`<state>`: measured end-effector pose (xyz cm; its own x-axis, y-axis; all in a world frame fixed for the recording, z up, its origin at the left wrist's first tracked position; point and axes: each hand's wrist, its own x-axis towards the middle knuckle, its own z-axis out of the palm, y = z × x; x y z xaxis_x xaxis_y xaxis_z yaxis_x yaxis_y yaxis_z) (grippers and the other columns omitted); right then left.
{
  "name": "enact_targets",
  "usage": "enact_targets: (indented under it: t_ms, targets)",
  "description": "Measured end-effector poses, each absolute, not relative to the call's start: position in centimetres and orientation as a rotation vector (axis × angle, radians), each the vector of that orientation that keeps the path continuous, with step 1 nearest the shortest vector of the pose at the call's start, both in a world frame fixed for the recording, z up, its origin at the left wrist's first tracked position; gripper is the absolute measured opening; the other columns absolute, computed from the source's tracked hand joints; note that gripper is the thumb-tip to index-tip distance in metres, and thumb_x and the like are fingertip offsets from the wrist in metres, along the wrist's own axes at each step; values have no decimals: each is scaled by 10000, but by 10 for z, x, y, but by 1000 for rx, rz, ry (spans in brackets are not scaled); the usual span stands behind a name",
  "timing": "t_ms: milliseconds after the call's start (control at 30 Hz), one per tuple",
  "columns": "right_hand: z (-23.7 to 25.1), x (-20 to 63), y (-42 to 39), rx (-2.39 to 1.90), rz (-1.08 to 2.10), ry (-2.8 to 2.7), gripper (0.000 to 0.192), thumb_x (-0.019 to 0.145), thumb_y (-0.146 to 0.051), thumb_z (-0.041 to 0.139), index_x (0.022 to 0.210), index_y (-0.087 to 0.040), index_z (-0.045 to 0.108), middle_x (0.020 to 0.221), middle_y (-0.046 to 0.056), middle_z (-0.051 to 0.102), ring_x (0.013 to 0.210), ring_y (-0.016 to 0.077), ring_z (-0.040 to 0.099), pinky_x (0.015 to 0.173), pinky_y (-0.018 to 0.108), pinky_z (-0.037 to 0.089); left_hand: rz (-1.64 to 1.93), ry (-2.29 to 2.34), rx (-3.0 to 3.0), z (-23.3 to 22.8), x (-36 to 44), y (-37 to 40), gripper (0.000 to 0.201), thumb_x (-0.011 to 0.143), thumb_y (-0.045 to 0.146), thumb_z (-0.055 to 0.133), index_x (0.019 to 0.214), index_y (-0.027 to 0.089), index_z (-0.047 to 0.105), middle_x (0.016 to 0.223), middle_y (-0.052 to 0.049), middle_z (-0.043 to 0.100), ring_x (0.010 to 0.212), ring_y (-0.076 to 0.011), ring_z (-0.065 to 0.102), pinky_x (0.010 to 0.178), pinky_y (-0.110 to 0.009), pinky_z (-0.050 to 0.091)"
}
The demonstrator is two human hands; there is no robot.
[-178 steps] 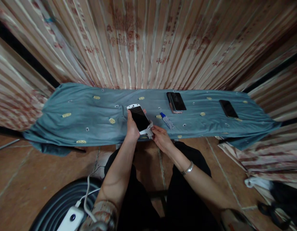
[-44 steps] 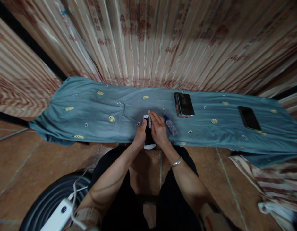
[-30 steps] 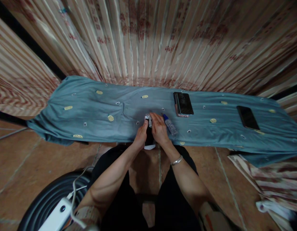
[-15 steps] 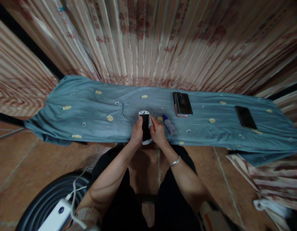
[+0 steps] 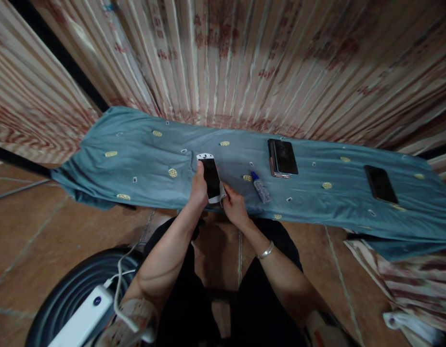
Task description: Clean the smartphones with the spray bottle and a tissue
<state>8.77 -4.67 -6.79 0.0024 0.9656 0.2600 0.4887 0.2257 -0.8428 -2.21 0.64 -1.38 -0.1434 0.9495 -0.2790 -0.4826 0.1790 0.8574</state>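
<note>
My left hand (image 5: pixel 199 185) is closed around the left edge of a smartphone (image 5: pixel 211 180) with a white front and a dark screen, held tilted over the near edge of the cloth-covered bench. At the phone's lower right corner, my right hand (image 5: pixel 234 205) has its fingers closed on a small pale cloth (image 5: pixel 223 190), mostly hidden by fingers and phone. Right of the hands lies a clear spray bottle (image 5: pixel 262 190) with a blue top. Beyond it sits a stack of phones (image 5: pixel 283 158), the uppermost dark and glossy.
A teal patterned cloth (image 5: pixel 154 164) covers the narrow bench. Another dark phone (image 5: pixel 381 184) lies at its right. Pleated curtains (image 5: pixel 223 67) hang behind. On the floor at lower left are a coiled black hose (image 5: pixel 60 284) and a white power strip (image 5: pixel 82 315) with a cable.
My left hand has moved the phone up and left, tilting it. The right hand has slid down from the phone's right side to its lower corner. The view has shifted slightly.
</note>
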Motion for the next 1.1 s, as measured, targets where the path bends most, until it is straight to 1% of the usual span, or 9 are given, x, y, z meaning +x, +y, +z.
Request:
enact_targets:
  t_ms: [133,233,400,500,633,767,933,1033,1100]
  targets:
    - [-64,87,-50,-1393,742,-1575,461,867,-130,447,1281,-197,638,1192,66,733,1142,226,676,1028,378,506,1347,1024,502,-7,-22,7,538,929,601,409,1038,155,689,962,-114,751,1031,-244,704,852,-336,570]
    - [-64,87,-52,-1384,709,-1571,437,896,-147,424,1270,-198,644,1186,73,735,1126,237,684,1002,401,523,1342,1001,446,-4,-23,9,531,942,586,391,1058,159,684,984,-114,745,1052,-245,697,866,-341,566]
    - [-63,89,-59,-1352,547,-1670,480,920,-132,376,1360,-162,567,1279,120,682,1173,229,653,1014,403,518,1306,981,318,-1,-26,12,548,942,604,379,1143,181,663,980,-105,740,1053,-245,694,868,-365,569]
    - [-61,91,-62,-1324,427,-1787,482,950,-155,356,1401,-166,527,1292,137,664,1185,231,627,1029,427,504,1297,965,250,0,-27,14,574,939,617,374,1162,163,646,971,-111,738,1025,-237,702,873,-374,569]
    - [-57,92,-63,-1308,209,-1918,449,973,-164,355,1372,-141,558,1312,167,627,1234,249,568,1070,450,455,1299,950,195,2,-28,16,576,958,598,339,1132,142,646,919,-105,737,1001,-226,708,867,-363,572]
    - [-54,92,-65,-1267,84,-1966,423,982,-152,360,1336,-103,585,1284,186,626,1216,260,557,1060,446,452,1301,946,176,1,-27,17,559,956,597,345,1098,149,650,886,-93,730,971,-221,711,845,-355,575]
    - [-51,86,-70,-1259,103,-1963,430,991,-160,351,1363,-167,567,1307,149,614,1237,254,540,1066,459,455,1294,932,193,-1,-26,17,604,945,636,301,1063,156,648,829,-89,715,944,-227,707,823,-360,574]
    - [-48,82,-73,-1235,156,-1961,432,993,-173,363,1382,-173,551,1322,153,610,1251,257,535,1065,465,463,1278,941,225,0,-25,15,672,922,690,260,1073,164,650,841,-96,714,971,-246,698,835,-380,573]
    - [-47,81,-72,-1218,164,-1954,425,994,-184,374,1377,-158,556,1315,164,617,1244,258,541,1063,461,467,1269,965,235,3,-23,13,704,925,695,218,1071,161,653,863,-107,712,1007,-257,686,852,-391,572]
